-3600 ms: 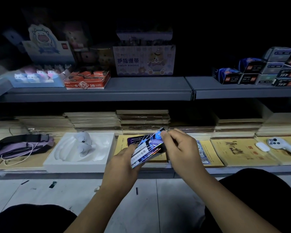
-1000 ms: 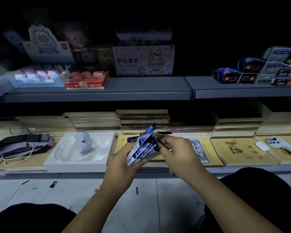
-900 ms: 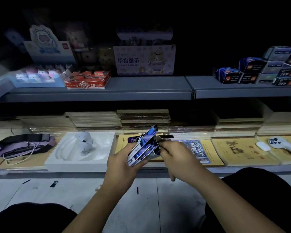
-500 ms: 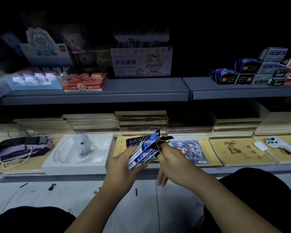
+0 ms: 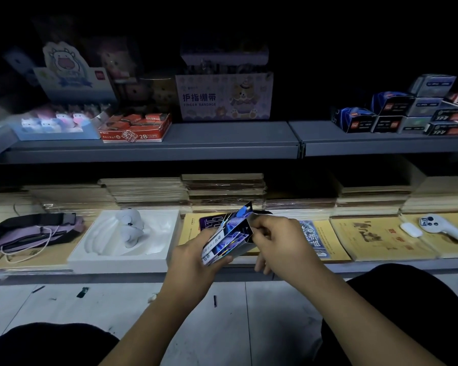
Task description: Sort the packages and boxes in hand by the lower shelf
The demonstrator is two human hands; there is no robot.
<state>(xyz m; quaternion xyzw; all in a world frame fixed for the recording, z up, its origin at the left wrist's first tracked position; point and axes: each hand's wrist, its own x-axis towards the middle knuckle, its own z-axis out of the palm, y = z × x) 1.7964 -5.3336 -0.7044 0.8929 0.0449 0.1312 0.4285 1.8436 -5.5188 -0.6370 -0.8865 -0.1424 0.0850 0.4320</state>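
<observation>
While the long grey upper shelf (image 5: 222, 147) spans the far side with a finger bandage box (image 5: 224, 97) at its middle, a red pencil box (image 5: 135, 128) to the left and dark small boxes (image 5: 402, 112) stacked at the far right, the lower shelf (image 5: 143, 276) runs nearer, lined with stacks of brown notebooks (image 5: 224, 191). On it, to the left, a white tray (image 5: 167, 239) holds a pale controller (image 5: 130, 225), and a purple strap (image 5: 32, 231) lies further left; a second white controller (image 5: 442, 228) rests on yellow books (image 5: 376, 239) at the right.

Just in front of the lower shelf's edge, both hands meet over the pale floor (image 5: 249, 313). The left hand (image 5: 193, 257) has its fingers curled round a fanned pack of blue cards (image 5: 228, 239), gripping it from below, tilted up to the right. The right hand (image 5: 280, 239) pinches the pack's upper right corner between thumb and forefinger, its other fingers loosely bent and hanging below. The two hands are close together, joined by the cards.
</observation>
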